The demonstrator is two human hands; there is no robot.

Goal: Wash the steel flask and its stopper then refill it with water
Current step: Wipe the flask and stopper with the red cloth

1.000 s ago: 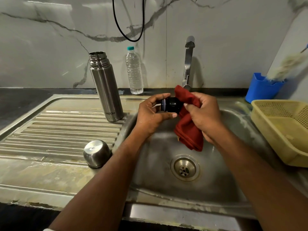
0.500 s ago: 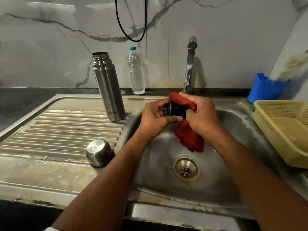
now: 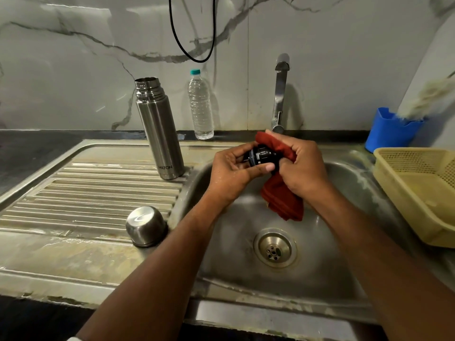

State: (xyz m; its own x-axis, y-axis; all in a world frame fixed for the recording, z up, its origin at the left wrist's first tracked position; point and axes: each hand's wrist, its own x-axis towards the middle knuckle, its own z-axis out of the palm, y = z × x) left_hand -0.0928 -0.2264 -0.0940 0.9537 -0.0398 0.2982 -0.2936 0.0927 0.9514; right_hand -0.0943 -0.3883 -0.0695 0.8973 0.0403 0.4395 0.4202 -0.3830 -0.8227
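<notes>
Over the sink basin (image 3: 344,242), my left hand (image 3: 231,171) grips the black stopper (image 3: 261,156) between thumb and fingers. My right hand (image 3: 302,166) holds a red cloth (image 3: 283,200) against the stopper's right end; the cloth's loose part hangs down into the basin. The steel flask (image 3: 157,129) stands upright and uncapped on the ribbed drainboard (image 3: 93,193), left of my hands. Its steel cup lid (image 3: 145,226) sits upside down near the drainboard's front.
A clear plastic water bottle (image 3: 200,104) stands at the wall behind the flask. The tap (image 3: 280,94) rises behind my hands, with no water running. A yellow basket (image 3: 423,193) and a blue holder (image 3: 391,130) are at the right. The drain (image 3: 274,249) lies below.
My hands dipped lower and then came back up a little. The right hand shifted the red cloth round the stopper, so more of the stopper's black body shows now.
</notes>
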